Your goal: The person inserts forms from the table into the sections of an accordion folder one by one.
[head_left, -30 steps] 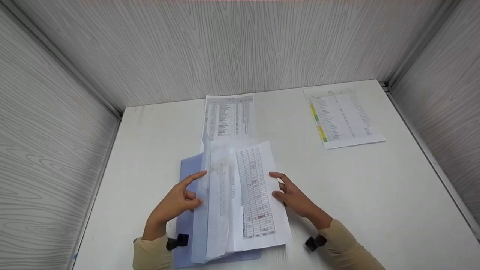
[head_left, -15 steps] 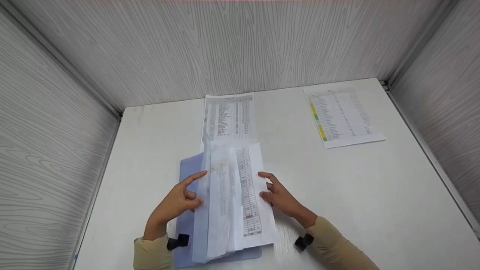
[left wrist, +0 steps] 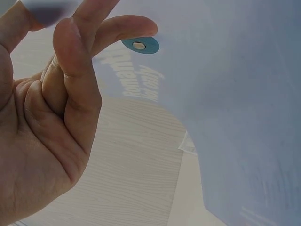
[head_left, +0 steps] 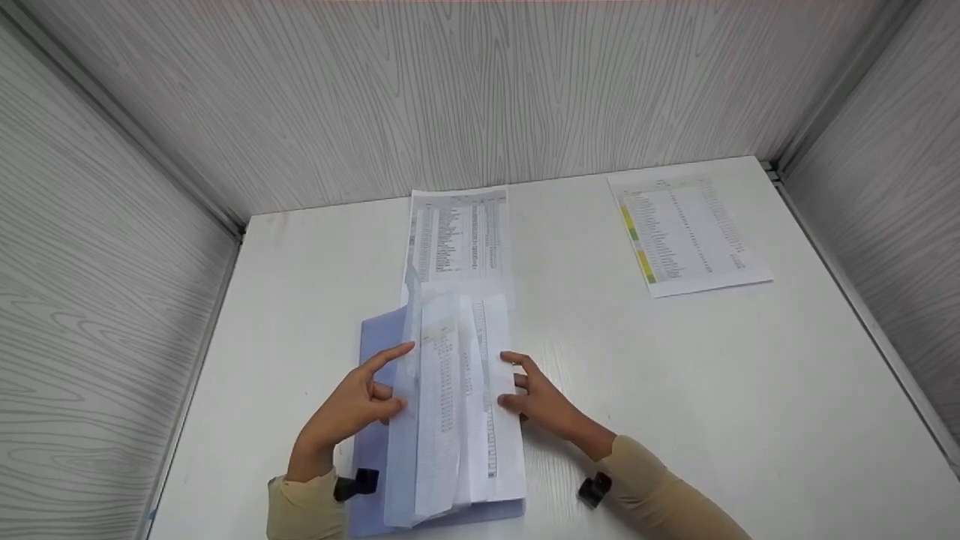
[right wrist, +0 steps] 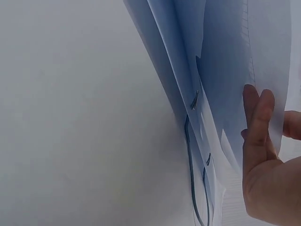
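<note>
left fingers [head_left: 388, 355] pinch folder flap [head_left: 401, 442] | right fingers [head_left: 523, 361] pinch papers [head_left: 508, 450] | papers inside open folder, over bench [head_left: 675, 390] | risk: flap released early could crease sheets

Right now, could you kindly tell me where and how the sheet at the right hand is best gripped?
I'd pinch the sheet by its long right edge, coming from the right; that edge stands raised, while its left side meets other papers.

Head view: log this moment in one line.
left hand: holds blue folder | right hand: pinches printed sheet | colour-striped sheet: far right, untouched
</note>
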`<state>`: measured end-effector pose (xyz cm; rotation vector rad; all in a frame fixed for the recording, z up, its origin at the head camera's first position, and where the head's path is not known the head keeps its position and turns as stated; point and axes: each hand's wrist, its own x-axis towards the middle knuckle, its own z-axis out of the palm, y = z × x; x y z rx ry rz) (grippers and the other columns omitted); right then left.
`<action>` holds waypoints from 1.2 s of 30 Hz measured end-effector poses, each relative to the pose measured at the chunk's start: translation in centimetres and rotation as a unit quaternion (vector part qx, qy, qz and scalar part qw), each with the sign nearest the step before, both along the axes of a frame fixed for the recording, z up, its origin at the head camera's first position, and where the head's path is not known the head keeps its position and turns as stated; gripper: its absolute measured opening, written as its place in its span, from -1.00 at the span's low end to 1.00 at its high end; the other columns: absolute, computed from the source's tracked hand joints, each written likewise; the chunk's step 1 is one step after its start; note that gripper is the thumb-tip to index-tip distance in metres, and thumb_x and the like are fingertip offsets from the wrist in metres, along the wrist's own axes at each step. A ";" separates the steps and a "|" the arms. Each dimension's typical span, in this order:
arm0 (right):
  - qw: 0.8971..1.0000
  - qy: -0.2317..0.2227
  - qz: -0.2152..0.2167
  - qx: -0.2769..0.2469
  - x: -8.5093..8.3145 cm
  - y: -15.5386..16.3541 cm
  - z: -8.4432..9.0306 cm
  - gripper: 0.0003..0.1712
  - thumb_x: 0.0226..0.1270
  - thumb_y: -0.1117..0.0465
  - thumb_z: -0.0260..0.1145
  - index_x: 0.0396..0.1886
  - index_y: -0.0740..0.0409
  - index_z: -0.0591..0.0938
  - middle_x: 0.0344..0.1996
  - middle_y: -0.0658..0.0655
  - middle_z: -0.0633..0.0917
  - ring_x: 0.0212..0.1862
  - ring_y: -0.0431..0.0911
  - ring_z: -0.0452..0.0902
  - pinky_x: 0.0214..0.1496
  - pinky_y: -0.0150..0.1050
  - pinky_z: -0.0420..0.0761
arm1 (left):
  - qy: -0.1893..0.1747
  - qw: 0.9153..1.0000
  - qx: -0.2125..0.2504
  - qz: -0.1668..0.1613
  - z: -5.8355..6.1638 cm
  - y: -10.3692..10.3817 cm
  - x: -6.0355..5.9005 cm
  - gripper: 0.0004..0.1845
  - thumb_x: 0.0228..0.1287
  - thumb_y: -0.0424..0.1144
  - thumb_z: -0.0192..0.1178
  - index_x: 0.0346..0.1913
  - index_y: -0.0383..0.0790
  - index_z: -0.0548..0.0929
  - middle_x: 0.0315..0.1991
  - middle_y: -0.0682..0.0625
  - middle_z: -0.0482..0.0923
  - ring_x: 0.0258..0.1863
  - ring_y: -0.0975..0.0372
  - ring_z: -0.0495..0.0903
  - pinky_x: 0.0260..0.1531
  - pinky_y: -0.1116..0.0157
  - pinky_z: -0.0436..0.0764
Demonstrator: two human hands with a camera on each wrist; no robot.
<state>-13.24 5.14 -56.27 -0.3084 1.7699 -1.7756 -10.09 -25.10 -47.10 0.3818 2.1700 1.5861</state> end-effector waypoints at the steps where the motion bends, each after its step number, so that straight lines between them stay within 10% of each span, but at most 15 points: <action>1: 1.000 0.003 -0.003 0.007 0.0 0.2 0.1 -0.20 0.33 0.30 0.18 0.48 0.02 0.04 0.16 0.30 0.53 -0.14 -0.07 0.66 -0.33 -0.26 0.60 | 0.002 1.000 -0.001 0.000 0.0 0.0 0.0 -0.18 0.14 -0.51 0.15 0.49 -0.29 0.10 -0.77 0.14 0.21 -0.77 0.40 0.09 -0.69 0.43 0.19; 36: 0.999 0.004 0.007 0.046 -0.2 -1.3 -0.5 -0.17 0.26 0.39 0.21 0.47 0.12 0.08 -0.05 0.21 0.62 -0.45 -0.16 0.52 -0.50 -0.29 0.47 | 0.004 1.000 0.006 -0.004 -0.1 -0.1 0.0 -0.18 0.17 -0.48 0.18 0.49 -0.30 0.10 -0.77 0.15 0.24 -0.77 0.41 0.11 -0.68 0.45 0.23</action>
